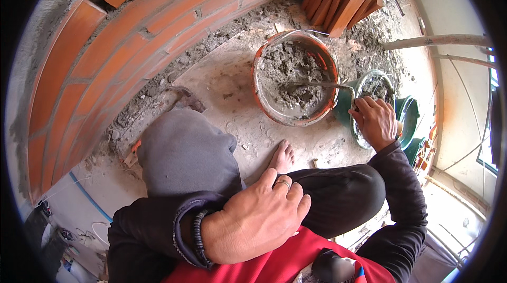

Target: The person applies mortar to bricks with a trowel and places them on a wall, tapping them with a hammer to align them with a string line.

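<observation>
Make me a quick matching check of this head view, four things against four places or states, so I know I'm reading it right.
Things:
1. Orange-rimmed bucket
2. Trowel
3. Left hand
4. Pile of loose bricks

Places or states:
A. Wears a ring on one finger
B. Near the top of the view, beyond the other three things
C. Gripped by the right hand
D. Holds wet grey mortar

Pairs: 1-D, 2-C, 3-A, 4-B
</observation>
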`<state>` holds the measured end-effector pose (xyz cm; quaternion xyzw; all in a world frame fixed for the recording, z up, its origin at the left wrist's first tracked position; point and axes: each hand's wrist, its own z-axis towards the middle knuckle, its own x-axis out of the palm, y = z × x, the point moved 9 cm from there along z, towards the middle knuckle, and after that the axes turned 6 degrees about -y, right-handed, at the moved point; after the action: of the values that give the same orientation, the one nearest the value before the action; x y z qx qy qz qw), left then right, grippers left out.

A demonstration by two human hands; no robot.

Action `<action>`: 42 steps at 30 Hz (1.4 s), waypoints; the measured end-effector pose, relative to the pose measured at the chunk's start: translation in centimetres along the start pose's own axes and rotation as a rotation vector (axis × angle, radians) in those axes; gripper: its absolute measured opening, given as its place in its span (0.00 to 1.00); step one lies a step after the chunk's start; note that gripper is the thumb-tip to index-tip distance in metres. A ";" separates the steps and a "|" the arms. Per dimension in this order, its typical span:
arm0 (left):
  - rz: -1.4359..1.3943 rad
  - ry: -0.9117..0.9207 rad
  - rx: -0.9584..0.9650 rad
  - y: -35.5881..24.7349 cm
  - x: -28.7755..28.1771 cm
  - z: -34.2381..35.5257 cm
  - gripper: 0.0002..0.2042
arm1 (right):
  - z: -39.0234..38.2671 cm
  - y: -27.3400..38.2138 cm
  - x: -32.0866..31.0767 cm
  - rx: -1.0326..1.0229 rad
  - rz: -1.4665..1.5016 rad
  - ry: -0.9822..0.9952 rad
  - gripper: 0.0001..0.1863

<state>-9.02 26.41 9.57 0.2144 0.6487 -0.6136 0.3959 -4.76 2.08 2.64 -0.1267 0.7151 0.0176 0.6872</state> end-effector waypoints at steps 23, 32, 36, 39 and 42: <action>0.007 0.003 0.033 -1.2 -0.1 -0.3 0.11 | 5.6 0.0 3.8 0.141 0.068 0.581 0.18; 0.035 -0.011 -0.063 -0.8 -0.7 -1.7 0.17 | 2.7 -3.7 3.0 0.188 0.475 0.512 0.16; 0.079 -0.014 -0.114 -1.0 0.3 -1.9 0.17 | 2.8 -4.2 1.4 0.231 0.461 0.267 0.13; 0.218 -0.021 -0.167 -1.4 0.2 -2.3 0.16 | 4.9 -2.8 -1.2 0.144 0.483 0.130 0.10; 0.269 -0.112 -0.210 -1.7 -0.4 -3.1 0.16 | 8.2 0.6 -5.2 0.014 0.507 0.053 0.07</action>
<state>-10.82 29.19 10.74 0.2223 0.6516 -0.4951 0.5300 3.25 5.12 7.26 0.0612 0.7420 0.1811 0.6426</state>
